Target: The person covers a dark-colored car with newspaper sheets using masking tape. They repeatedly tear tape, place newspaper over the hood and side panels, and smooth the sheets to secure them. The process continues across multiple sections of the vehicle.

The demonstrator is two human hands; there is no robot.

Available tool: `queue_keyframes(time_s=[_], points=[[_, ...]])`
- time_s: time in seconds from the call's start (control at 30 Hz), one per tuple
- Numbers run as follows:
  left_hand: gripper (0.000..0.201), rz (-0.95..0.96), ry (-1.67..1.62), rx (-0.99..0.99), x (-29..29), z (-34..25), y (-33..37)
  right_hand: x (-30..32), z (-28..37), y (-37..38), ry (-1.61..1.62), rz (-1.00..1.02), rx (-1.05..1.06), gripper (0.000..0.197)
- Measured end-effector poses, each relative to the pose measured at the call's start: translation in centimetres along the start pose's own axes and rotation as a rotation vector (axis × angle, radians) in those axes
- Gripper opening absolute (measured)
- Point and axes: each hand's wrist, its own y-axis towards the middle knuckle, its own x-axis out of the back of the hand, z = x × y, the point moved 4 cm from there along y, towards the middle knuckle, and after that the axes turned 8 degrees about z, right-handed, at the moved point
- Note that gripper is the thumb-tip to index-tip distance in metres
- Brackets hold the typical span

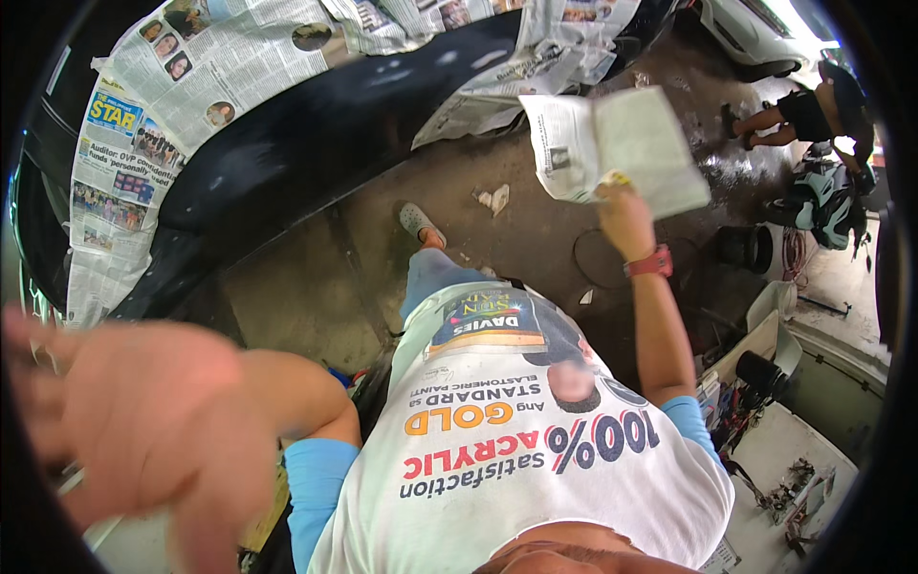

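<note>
Close to the camera on the left, my left hand [167, 411] is raised, slightly blurred, with its fingers apart and nothing seen in them. My right hand [626, 218] is stretched out ahead, closed on the lower edge of a newspaper sheet [652, 148]. A small yellowish patch shows at its fingertips, too small to name. Ahead and to the left is a black car body panel [287, 158] with pale, dull spots. Newspaper masking [244, 81] covers the area along its far edge and left end; more hangs at its right end.
A white car [746, 33] stands at the far right, near another person [808, 110]. Right of me are a black bucket [744, 249], a motorcycle [822, 206] and a white surface [794, 450] with metal parts. A crumpled scrap [493, 199] lies on the wet-looking floor.
</note>
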Motion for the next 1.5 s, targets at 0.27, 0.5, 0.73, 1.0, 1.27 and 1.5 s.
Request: queue_keyframes(time_s=[0.27,0.5,0.73,1.0,1.27,1.5], points=[[0.092,1.515,-0.443,0.497,-11.3,1.3,-29.9,-8.9,15.7,-3.6,0.911,0.444,0.255,0.019],[0.064,1.399,-0.401,0.934,-5.6,2.0,-33.5,-9.1,18.1,-3.0,1.023,0.517,0.117,0.029],[0.027,0.919,-0.169,0.97,0.5,3.6,-29.1,-12.1,16.8,-2.6,0.65,0.433,0.342,0.047],[0.019,0.721,-0.086,0.742,3.8,5.1,-26.5,-11.3,16.0,-0.7,0.731,0.582,0.204,0.034],[0.008,0.818,0.043,0.694,4.3,5.1,-26.5,-9.3,14.1,1.1,0.693,0.582,0.139,0.031],[0.028,0.885,0.131,0.809,2.6,4.7,-25.1,-5.0,15.6,2.3,0.637,0.125,0.319,0.059]])
